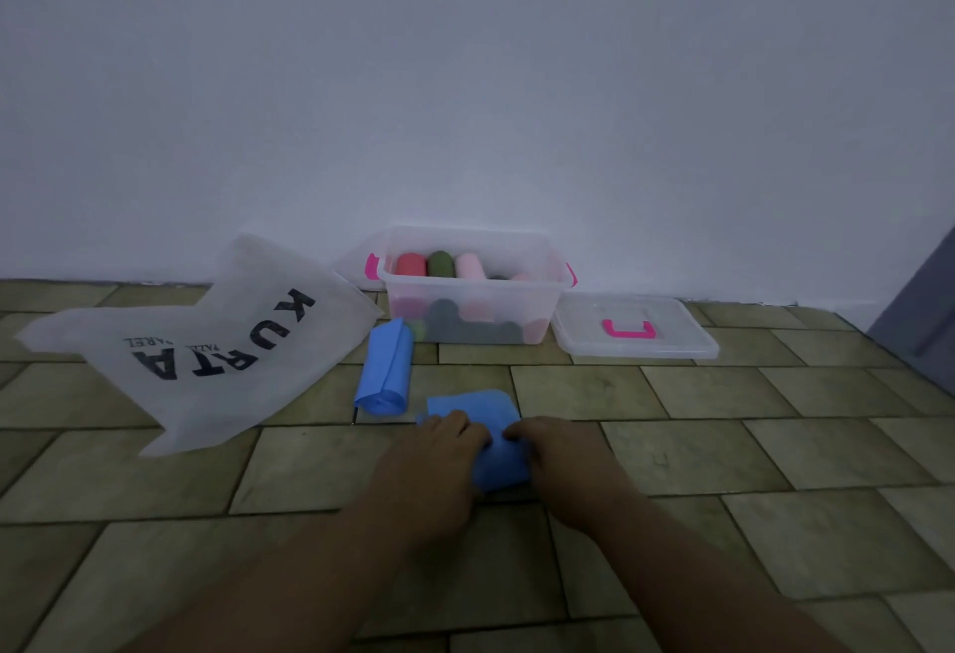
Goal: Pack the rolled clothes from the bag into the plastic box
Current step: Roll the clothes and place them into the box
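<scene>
A clear plastic box (542, 301) with pink latches stands on the floor against the wall, holding several rolled clothes in red, green, pink and dark colours. A white fabric bag (206, 342) printed with black letters lies flat to its left. A rolled blue cloth (385, 368) lies between bag and box. Nearer to me a second blue cloth (478, 407) lies partly flat on the floor. My left hand (439, 451) and my right hand (558, 456) both press on its near end, fingers curled into the fabric.
The box's clear lid (672, 342) with a pink handle lies on the floor to the right of the box. A pale wall runs close behind. A dark door edge (925, 311) shows at the far right. The floor is green-tan tile.
</scene>
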A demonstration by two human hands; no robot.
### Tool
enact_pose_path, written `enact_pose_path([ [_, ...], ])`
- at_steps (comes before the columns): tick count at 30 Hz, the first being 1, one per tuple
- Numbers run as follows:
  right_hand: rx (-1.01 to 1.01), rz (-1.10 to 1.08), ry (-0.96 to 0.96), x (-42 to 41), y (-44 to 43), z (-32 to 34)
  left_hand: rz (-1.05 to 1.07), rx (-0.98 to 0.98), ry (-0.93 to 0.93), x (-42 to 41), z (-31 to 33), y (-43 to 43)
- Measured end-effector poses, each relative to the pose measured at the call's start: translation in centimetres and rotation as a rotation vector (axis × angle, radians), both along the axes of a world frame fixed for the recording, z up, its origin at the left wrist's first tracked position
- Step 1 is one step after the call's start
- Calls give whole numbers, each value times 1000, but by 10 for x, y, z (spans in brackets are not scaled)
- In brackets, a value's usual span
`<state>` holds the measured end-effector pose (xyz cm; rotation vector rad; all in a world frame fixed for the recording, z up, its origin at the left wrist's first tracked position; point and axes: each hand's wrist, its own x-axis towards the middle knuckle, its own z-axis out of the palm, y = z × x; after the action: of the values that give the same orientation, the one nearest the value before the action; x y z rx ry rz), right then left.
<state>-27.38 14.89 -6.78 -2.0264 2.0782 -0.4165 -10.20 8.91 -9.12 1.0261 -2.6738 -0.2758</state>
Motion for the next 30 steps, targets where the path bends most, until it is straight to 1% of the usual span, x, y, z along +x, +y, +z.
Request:
enact_pose_path([
  [3, -86, 29, 49, 2, -1, -6, 88, 104, -11, 0, 6, -14],
  [5, -110, 45, 92, 4, -4, -8, 77, 50, -62, -2, 9, -20],
  [7, -103, 44, 108, 5, -11, -6, 33, -40, -21, -3, 4, -19],
  [9, -99, 60, 145, 5, -19, -4, 5, -55, 16, -4, 1, -17],
  [10, -92, 69, 169, 5, -22, -5, 16, -30, 27, -4, 0, -18],
  [13, -31, 77, 270, 4, -30, -9, 111, 63, -2, -9, 8, -29],
  [15, -28, 87, 348, 4, -36, -9, 158, 57, -51, -13, 12, -33],
  [16, -42, 91, 363, 4, -39, -7, 201, 51, -36, -14, 13, -32],
  [18, -50, 86, 347, 6, -45, -1, 395, 80, 118, -14, 13, -28],
  [19, -28, 78, 337, 7, -48, 2, 508, 131, 230, -13, 14, -23],
  [20, 11, 62, 334, 8, -50, 5, 593, 232, 335, -14, 15, -19],
  [21, 61, 32, 325, 9, -52, 9, 645, 398, 454, -17, 15, -13],
  [23, 171, -38, 262, 11, -55, 18, 677, 842, 677, -27, 18, -5],
  [24, 229, -55, 224, 13, -56, 22, 679, 1022, 758, -32, 19, -3],
  [25, 292, -56, 185, 14, -55, 24, 691, 1150, 811, -36, 20, -3],
  [26, 344, -59, 131, 16, -52, 25, 707, 1241, 852, -38, 21, -4],
  [27, 370, -79, 63, 17, -47, 24, 713, 1291, 889, -40, 21, -5],
  [28, 369, -111, -8, 18, -42, 22, 713, 1307, 914, -40, 20, -5],
  [30, 335, -146, -129, 18, -29, 18, 696, 1269, 913, -41, 19, -5],
])
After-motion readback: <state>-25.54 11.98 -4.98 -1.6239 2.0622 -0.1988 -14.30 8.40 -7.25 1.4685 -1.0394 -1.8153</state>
